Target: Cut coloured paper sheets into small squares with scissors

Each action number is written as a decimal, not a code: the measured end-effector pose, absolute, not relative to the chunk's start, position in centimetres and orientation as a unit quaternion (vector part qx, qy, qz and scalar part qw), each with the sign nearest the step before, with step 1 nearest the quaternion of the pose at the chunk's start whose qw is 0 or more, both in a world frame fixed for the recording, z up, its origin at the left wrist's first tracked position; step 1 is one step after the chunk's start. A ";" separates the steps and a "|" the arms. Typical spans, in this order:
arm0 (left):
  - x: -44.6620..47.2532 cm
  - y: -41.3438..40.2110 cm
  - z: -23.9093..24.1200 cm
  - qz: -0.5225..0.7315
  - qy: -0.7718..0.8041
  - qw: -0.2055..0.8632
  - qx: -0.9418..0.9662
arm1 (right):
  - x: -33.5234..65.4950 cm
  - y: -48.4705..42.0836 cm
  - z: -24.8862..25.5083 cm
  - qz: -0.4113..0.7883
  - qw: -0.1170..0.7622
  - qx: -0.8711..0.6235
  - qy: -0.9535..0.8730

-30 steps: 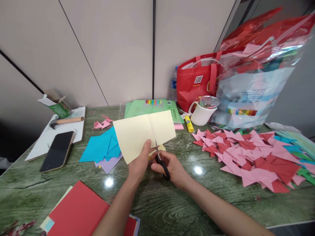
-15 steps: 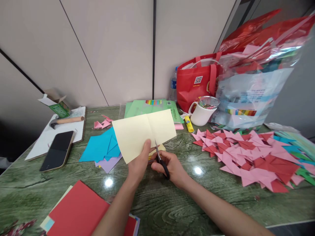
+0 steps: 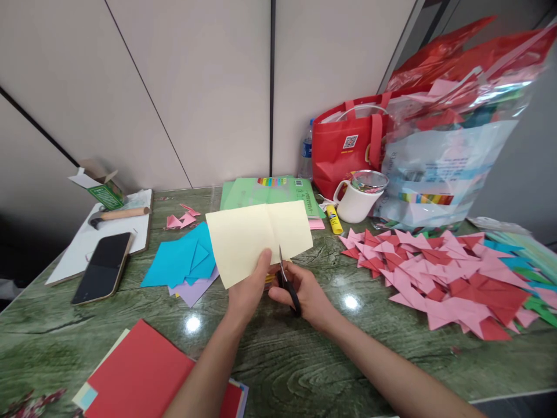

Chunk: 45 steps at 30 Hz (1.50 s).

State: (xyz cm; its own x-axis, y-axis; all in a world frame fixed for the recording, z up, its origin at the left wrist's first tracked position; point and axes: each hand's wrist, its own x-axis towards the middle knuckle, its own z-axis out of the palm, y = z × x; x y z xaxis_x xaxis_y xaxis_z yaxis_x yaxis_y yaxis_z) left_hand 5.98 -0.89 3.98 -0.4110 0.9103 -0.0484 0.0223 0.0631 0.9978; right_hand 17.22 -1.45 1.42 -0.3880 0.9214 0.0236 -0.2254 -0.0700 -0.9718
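A pale yellow sheet of paper [image 3: 239,238] with a crease down its middle is raised above the table. My left hand [image 3: 250,284] pinches its lower edge, thumb on top. Black-handled scissors [image 3: 289,290] are in my right hand [image 3: 307,290], fingers wrapped round the handles. Their blades point up and overlap the sheet's lower edge, just right of my left thumb. Behind my hands, part of something yellowish on the table is mostly hidden. Blue paper squares [image 3: 174,261] lie to the left, over a lilac sheet [image 3: 194,290].
Pink and red folded paper stars [image 3: 439,273] are heaped at right. Behind stand a white mug [image 3: 353,206], glue stick [image 3: 334,219], red bag [image 3: 339,151] and clear plastic bag [image 3: 444,168]. At left are a phone [image 3: 102,268] and hammer [image 3: 124,213]; red paper [image 3: 139,371] lies in front.
The yellow sheet has shifted slightly right, and its upper edge sits lower. Both hands have moved slightly right, with the scissors still at the sheet's lower edge.
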 end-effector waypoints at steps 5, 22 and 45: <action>5.9 -0.8 3.4 0.579 0.607 0.383 0.387 | 17.3 -1.5 1.4 0.648 0.434 -0.330 -0.532; 5.8 -0.8 3.3 0.581 0.598 0.385 0.394 | 17.2 -1.5 1.5 0.649 0.443 -0.339 -0.518; 5.9 -1.0 3.6 0.569 0.607 0.399 0.385 | 17.1 -1.5 1.0 0.651 0.438 -0.366 -0.500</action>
State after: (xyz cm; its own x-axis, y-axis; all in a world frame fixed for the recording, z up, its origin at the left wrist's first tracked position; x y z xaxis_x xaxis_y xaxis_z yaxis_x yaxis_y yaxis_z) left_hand 5.94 -1.02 3.62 -0.3865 0.9211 -0.0462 0.0134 0.0557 0.9984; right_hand 17.14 -1.45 1.01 -0.3479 0.9367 -0.0389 -0.2041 -0.1162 -0.9720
